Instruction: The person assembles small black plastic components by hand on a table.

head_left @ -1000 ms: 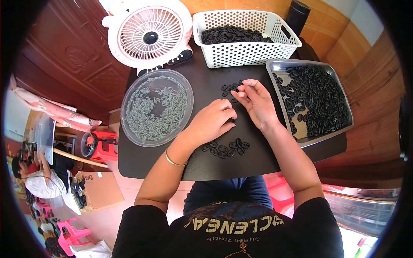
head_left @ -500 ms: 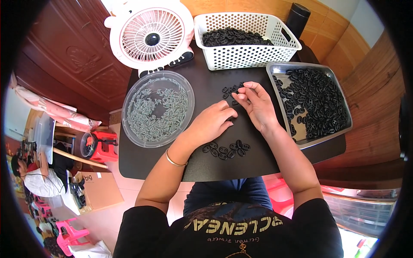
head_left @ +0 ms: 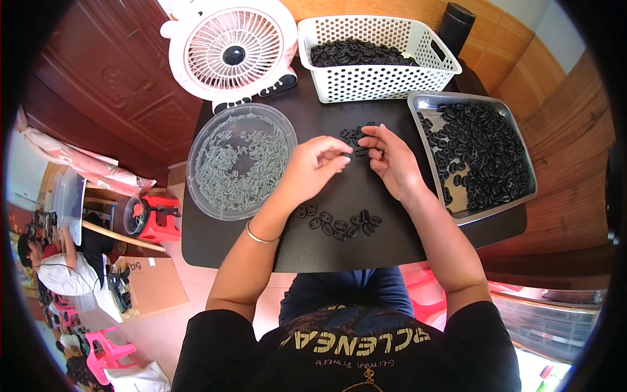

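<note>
My left hand is raised over the middle of the dark table, thumb and fingers pinched on a small black oval piece. Facing it, my right hand has loosely curved fingers, apart, with nothing visible in them. Beyond the fingertips lies a small pile of black pieces, partly covered by my right hand. Nearer to me, several black two-holed oval pieces rest in a cluster. Another black oval pair lies just left of it, by my left wrist.
A round clear tub of small grey-green pins stands left. At right is a metal tray of black oval pieces. Behind are a white perforated basket of black pieces, a fan and a black cylinder. A person is far left.
My left hand has lifted away and turned, bringing the pinched piece into sight. My right hand's fingers have moved slightly apart. The oval pair by my left wrist now shows.
</note>
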Motion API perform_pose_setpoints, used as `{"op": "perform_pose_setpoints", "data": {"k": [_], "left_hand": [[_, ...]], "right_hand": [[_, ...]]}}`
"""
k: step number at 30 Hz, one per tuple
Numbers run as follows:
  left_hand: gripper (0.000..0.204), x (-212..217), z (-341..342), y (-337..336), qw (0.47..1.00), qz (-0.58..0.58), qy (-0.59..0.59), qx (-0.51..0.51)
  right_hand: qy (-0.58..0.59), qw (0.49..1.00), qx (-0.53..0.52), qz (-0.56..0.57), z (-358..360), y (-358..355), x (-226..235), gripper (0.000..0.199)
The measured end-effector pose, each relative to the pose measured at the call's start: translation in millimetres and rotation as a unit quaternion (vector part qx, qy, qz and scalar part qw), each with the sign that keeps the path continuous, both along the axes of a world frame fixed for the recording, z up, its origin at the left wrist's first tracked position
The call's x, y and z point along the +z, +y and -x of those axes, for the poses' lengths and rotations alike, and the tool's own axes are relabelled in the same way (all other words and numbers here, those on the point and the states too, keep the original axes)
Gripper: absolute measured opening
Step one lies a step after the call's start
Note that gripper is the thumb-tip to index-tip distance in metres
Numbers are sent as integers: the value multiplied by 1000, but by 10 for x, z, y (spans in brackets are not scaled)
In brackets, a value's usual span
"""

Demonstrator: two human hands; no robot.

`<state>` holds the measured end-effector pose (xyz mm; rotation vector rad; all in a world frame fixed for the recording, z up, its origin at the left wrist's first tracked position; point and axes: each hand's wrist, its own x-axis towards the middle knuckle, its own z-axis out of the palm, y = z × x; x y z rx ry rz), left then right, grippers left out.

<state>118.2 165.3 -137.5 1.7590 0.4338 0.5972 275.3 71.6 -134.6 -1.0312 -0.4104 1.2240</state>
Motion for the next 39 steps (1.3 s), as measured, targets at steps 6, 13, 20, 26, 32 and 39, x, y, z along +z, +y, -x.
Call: {"op": "perform_pose_setpoints", "data": {"k": [6,13,20,26,32,39], "left_hand": [[16,59,33,69,982,176,-68,-9],[18,80,62,112,951,285,-120,10],[18,46,40,99,933,321,-162,26],[19,75,27,63,933,331,-142,6],[18,73,23,61,930,339,-145,1],[20,72,24,58,929,342,-144,0]], "right_hand": [[-76,994,70,-42,6,-8,-49,30],[-91,991,73,-66,88,-9,44,26],[-126,987,78,-59,100,-10,76,24],[-168,982,68,-58,96,-15,78,22],[-175,980,59,-75,87,-8,64,21],[-172,981,47,-80,97,-12,63,20]]}}
